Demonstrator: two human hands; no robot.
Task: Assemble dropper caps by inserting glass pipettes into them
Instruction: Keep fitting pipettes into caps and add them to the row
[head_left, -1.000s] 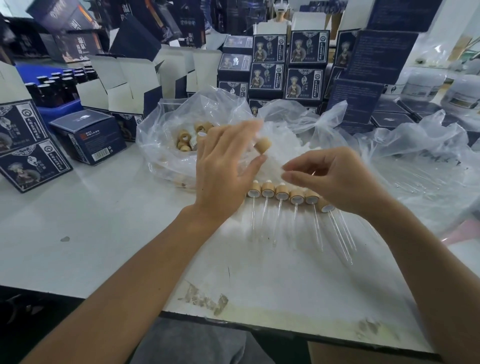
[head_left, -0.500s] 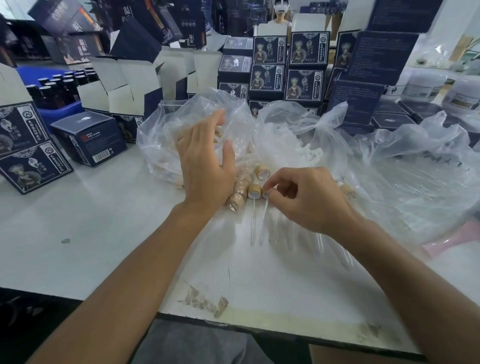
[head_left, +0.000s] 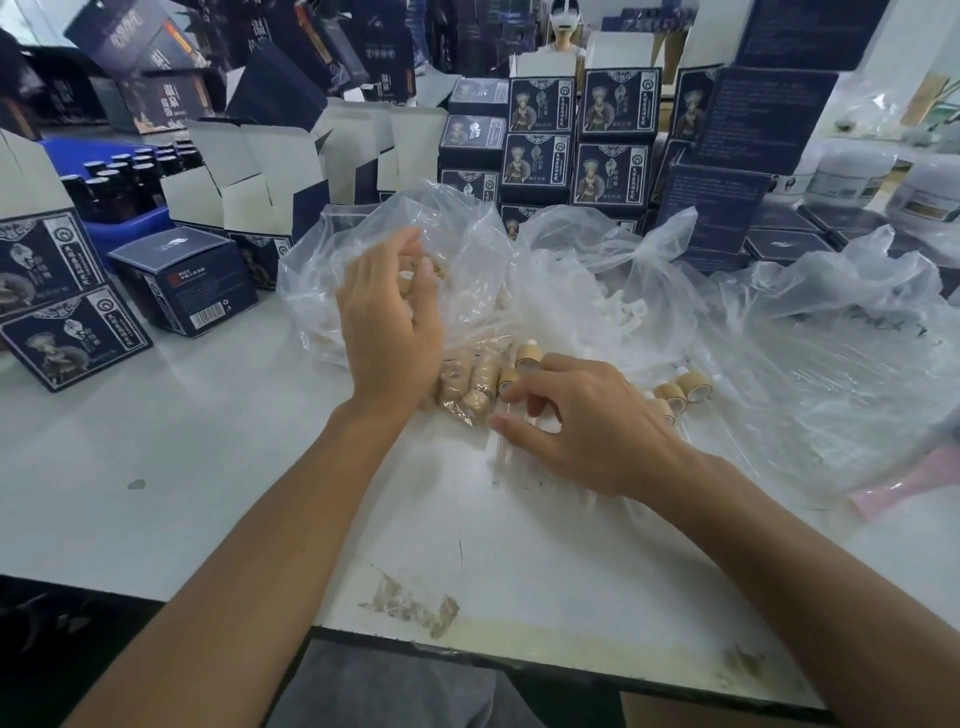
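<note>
Left hand (head_left: 387, 332), fingers loose, reaches for caps at 11 o'clock while the spread right hand (head_left: 582, 423) presses assembled droppers (head_left: 675, 395) (next likely needs a pipette).

Wood-toned dropper caps (head_left: 529, 357) lie scattered beside clear glass pipettes (head_left: 691, 436).
</note>
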